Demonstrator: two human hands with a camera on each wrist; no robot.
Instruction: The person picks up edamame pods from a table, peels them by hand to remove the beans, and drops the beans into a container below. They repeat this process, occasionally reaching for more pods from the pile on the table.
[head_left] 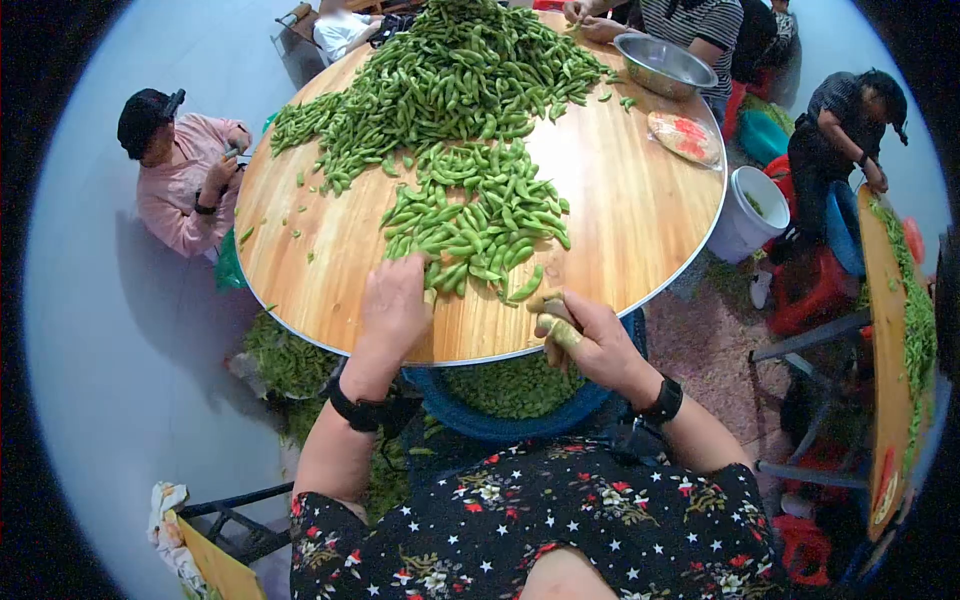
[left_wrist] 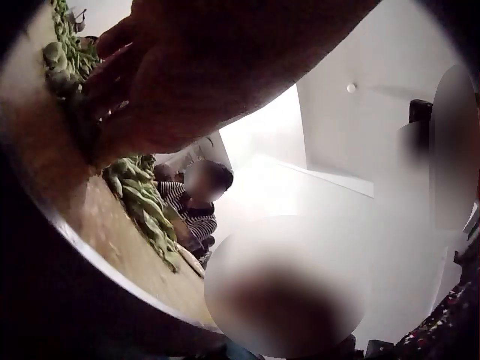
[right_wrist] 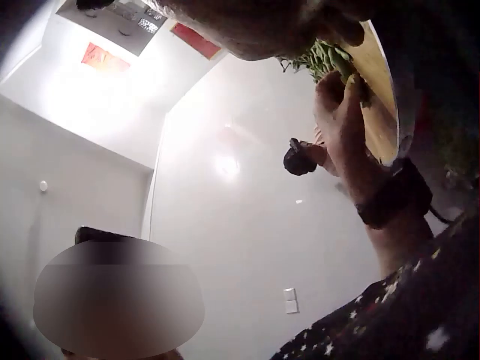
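A heap of green edamame pods [head_left: 470,75] covers the far part of the round wooden table [head_left: 640,225]. A smaller pile of pods [head_left: 485,215] spreads toward me. At its near left edge my left hand [head_left: 395,295] bends its fingers down, and in the right wrist view its thumb and forefinger pinch at a green pod [right_wrist: 365,91]. My right hand [head_left: 590,340] hovers by the table's near rim with bent fingers and yellowish coverings on thumb and forefinger. I cannot tell whether it holds anything. One loose pod [head_left: 526,284] lies close to it.
Below the table edge stands a blue basin [head_left: 500,425] of shelled green beans. A metal bowl [head_left: 665,65] and a packet [head_left: 685,138] lie at the far right, with a white bucket [head_left: 748,215] beyond the edge. People sit around; husks litter the floor.
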